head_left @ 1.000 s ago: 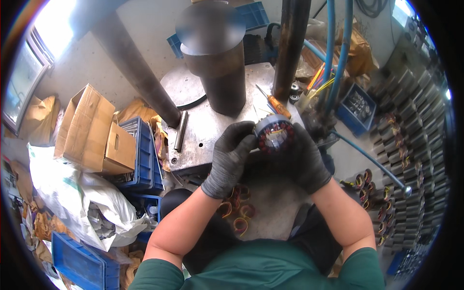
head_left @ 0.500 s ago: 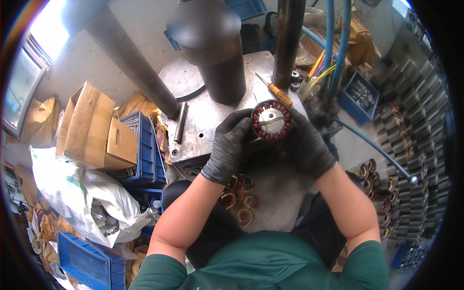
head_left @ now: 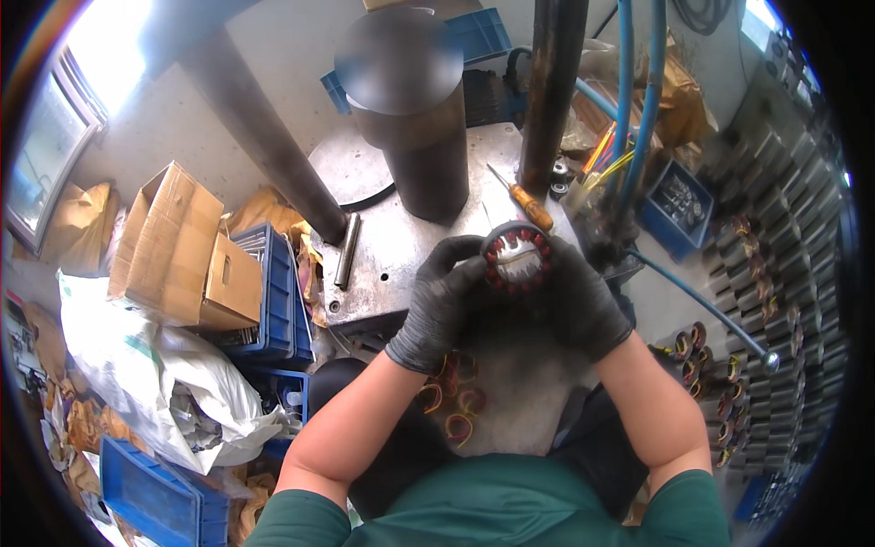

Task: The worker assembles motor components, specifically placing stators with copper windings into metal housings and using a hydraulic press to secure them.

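Clasping the dark ring, left grip and right grip have it (red coils apparently fitted) not yet set down.

Wide head-worn fisheye view from above, steeply downward onto the nearby hands

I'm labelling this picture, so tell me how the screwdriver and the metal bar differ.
The screwdriver has an orange handle; the metal bar is plain grey throughout. The screwdriver narrows to a thin shaft; the metal bar looks evenly thick. Both lie on the steel plate.
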Tool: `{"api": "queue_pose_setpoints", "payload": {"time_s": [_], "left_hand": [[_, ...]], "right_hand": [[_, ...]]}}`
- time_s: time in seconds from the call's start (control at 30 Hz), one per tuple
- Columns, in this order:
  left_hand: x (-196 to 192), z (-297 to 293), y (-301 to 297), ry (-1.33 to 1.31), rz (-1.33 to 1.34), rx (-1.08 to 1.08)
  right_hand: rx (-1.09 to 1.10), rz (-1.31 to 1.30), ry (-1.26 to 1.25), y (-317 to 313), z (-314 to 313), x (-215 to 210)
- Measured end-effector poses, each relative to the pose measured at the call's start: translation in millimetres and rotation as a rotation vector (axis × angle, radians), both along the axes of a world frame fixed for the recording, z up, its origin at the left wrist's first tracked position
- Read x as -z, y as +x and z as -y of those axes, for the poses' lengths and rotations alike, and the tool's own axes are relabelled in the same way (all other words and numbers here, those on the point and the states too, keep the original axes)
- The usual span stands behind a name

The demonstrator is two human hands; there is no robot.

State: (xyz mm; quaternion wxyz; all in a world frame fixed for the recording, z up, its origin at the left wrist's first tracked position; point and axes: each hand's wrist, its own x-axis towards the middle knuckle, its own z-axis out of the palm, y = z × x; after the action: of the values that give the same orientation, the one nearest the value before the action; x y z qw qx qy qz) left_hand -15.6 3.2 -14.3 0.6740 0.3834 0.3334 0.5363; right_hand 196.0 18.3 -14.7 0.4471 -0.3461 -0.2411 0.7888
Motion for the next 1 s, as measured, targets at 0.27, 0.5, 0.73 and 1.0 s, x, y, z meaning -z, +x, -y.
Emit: {"api": "queue_pose_setpoints", "payload": {"time_s": [0.27, 0.5, 0.73, 1.0], "left_hand": [[1, 12, 12, 0.307, -0.355, -0.157], [6, 31, 26, 1.063, -0.78, -0.259], [-16, 32, 24, 0.309, -0.335, -0.081], [2, 14, 30, 0.192, -0.093, 0.191]], "right_hand": [[-0.003, -0.089, -0.054, -1, 12, -15], [-0.072, -0.384, -0.083, 9, 22, -17], [0.013, -0.294, 0.062, 12, 30, -18], [-0.117, -0.112, 0.166, 13, 34, -6]]}}
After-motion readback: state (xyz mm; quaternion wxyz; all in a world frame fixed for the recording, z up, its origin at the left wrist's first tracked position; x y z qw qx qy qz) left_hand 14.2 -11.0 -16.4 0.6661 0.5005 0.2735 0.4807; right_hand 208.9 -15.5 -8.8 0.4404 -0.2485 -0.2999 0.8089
